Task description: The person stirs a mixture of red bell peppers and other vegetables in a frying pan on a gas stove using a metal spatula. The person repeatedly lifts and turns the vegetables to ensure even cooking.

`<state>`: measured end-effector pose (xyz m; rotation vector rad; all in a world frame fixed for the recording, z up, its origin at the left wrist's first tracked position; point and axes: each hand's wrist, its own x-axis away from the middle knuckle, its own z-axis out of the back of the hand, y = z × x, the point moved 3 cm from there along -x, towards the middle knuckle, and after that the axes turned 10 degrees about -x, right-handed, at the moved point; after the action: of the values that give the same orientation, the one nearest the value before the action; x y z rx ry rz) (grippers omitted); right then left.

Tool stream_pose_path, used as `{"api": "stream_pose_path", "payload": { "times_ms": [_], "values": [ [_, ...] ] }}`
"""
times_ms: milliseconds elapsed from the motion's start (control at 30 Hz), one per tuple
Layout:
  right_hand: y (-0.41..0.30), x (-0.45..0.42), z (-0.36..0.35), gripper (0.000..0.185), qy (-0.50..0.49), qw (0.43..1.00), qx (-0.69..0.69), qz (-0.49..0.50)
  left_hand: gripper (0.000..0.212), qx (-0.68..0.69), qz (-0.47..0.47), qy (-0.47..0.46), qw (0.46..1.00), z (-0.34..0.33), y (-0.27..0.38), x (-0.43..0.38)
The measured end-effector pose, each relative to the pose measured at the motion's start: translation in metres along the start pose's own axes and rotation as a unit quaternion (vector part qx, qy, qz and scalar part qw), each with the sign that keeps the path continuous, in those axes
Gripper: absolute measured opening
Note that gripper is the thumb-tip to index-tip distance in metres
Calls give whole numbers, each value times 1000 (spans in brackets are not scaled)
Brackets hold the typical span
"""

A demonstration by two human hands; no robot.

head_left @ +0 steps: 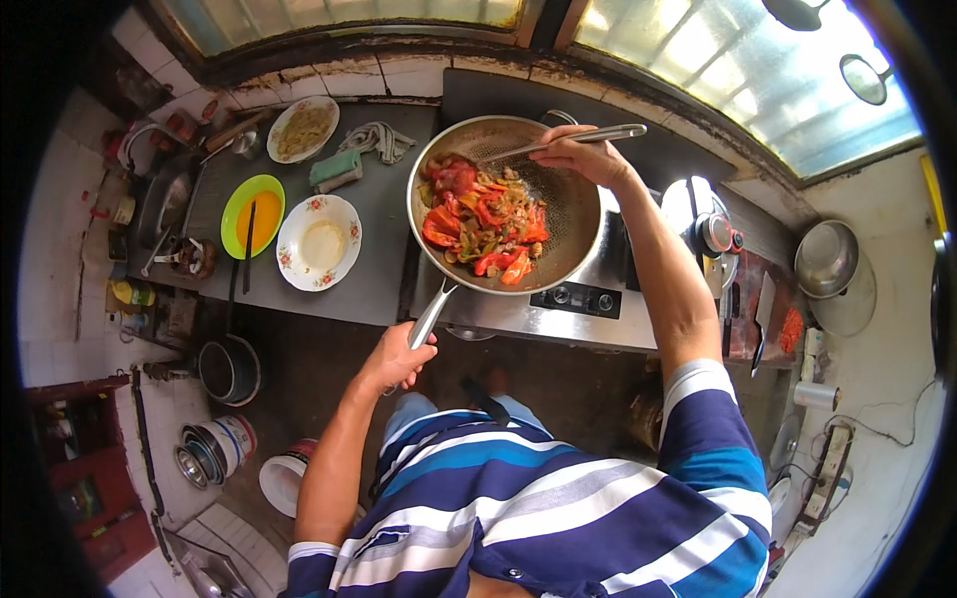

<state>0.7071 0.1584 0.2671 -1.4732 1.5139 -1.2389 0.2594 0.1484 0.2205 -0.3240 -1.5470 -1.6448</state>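
A large wok (572, 224) is over the steel gas stove, tipped somewhat so its inside faces me. Around its long metal handle (432, 318) my left hand (396, 355) is closed. My right hand (579, 158) grips a metal spatula (609, 134) above the wok's far right rim. The spatula's lower end reaches into the wok, and its tip is hard to make out. Cooked red pepper pieces (441, 224) lie with browned bits of meat or vegetable (497, 202) in the left and middle part of the wok.
Left of the stove stand a flowered white plate (288, 258), a green bowl (258, 187) of beaten egg with chopsticks (250, 247), a plate of pale food (303, 128) and folded cloths (336, 172). At right are a pressure cooker (691, 202) and a cleaver (764, 314).
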Motion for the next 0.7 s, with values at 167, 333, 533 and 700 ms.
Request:
{"api": "stream_pose_path", "payload": {
  "times_ms": [167, 333, 533, 700],
  "values": [
    [-24, 73, -100, 22, -156, 882, 427, 126, 22, 6, -8, -2, 1000, 0, -5, -1],
    [-40, 168, -153, 22, -104, 844, 497, 174, 22, -1, -28, -13, 1000, 0, -3, -5],
    [-52, 211, -167, 25, -39, 861, 490, 131, 25, 1, -29, -22, 999, 1, -10, -8],
    [-37, 191, -178, 25, -88, 867, 482, 96, 24, -1, -30, -26, 999, 0, -9, -7]
  ]
}}
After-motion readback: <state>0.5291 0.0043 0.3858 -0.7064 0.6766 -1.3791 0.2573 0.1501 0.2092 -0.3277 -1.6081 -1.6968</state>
